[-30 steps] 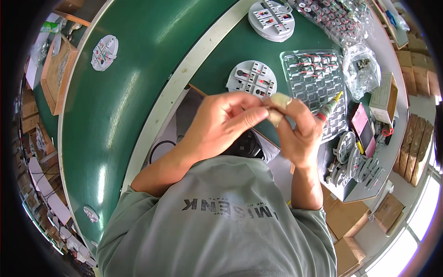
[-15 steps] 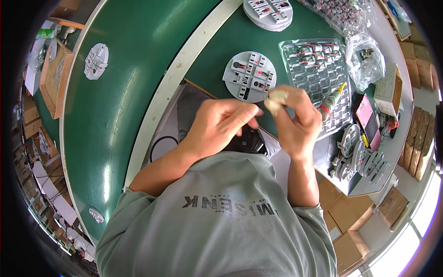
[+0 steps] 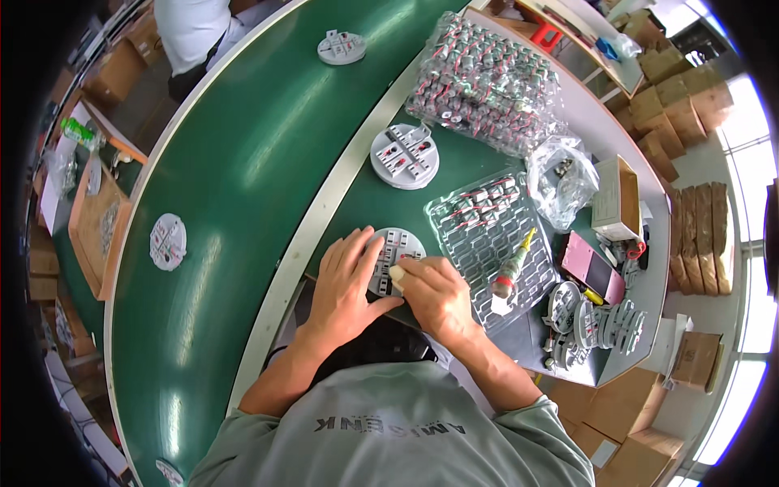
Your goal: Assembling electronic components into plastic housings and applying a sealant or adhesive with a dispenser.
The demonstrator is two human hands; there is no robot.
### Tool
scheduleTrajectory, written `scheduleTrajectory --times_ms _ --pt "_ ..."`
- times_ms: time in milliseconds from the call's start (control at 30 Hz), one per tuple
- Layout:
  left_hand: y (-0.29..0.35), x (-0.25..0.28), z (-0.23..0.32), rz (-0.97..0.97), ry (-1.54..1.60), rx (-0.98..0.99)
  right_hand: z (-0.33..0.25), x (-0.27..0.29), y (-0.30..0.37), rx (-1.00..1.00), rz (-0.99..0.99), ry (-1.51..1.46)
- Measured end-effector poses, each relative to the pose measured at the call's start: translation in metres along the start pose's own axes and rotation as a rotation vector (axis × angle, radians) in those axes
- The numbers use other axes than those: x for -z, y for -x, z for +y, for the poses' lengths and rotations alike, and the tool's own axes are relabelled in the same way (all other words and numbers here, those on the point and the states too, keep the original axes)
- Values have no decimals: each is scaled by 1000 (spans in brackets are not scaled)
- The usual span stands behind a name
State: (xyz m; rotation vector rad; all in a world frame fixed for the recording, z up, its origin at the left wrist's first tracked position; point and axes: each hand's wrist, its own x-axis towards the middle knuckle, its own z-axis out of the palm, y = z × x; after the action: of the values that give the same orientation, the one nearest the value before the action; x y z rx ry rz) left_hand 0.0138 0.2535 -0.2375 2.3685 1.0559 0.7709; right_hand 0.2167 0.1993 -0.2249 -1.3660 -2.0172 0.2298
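Observation:
A round grey plate (image 3: 397, 242) with black, white and red parts lies on the green bench in front of me. My left hand (image 3: 342, 284) rests along its left edge, fingers stretched out, thumb reaching toward its near rim. Over the plate's right side, my right hand (image 3: 438, 296) is closed with its fingertips pressed down. A pale finger cover (image 3: 396, 276) shows at its fingertips; whatever they pinch is hidden. To the right sits a clear plastic tray (image 3: 468, 257) with several small motors (image 3: 484, 203) in its far rows. A green bottle-like tool with a yellow tip (image 3: 511, 270) lies on the tray.
Stacked round plates (image 3: 404, 156) stand farther off, near a bagged mass of motors (image 3: 487, 81). At right are a clear bag (image 3: 561, 183), an open carton (image 3: 617, 199), a pink-edged device (image 3: 592, 268) and several metal discs (image 3: 586, 325). A green conveyor (image 3: 251, 178) carries more plates at left.
Both hands have moved forward from near my body onto the plate. The left fingers have straightened against its edge, and the right fingertips have come down on it. The view has shifted, showing more bench.

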Motion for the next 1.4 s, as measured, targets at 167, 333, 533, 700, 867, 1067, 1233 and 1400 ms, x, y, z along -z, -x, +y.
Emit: scheduleTrajectory --times_ms 167,333,533,700,867,1067,1233,1400 --pt "-4 -3 -1 -12 -15 43 -2 30 -34 -98 55 1" --pt "-9 -13 0 47 -94 34 75 94 -154 -433 225 83" --pt "-7 -14 0 89 -82 5 156 112 -247 -250 68 280" --pt "-8 -14 -2 88 -64 -8 162 109 -265 -257 -160 399" --pt "-5 -15 -1 96 -68 9 154 106 -256 -329 -95 428" --pt "-7 -16 -1 86 -77 5 147 114 -221 -449 89 212" --pt "-4 -16 -2 80 -95 41 76 82 -133 -490 44 -612" --pt "-9 -1 8 242 167 53 20 51 -66 -699 -37 -932"
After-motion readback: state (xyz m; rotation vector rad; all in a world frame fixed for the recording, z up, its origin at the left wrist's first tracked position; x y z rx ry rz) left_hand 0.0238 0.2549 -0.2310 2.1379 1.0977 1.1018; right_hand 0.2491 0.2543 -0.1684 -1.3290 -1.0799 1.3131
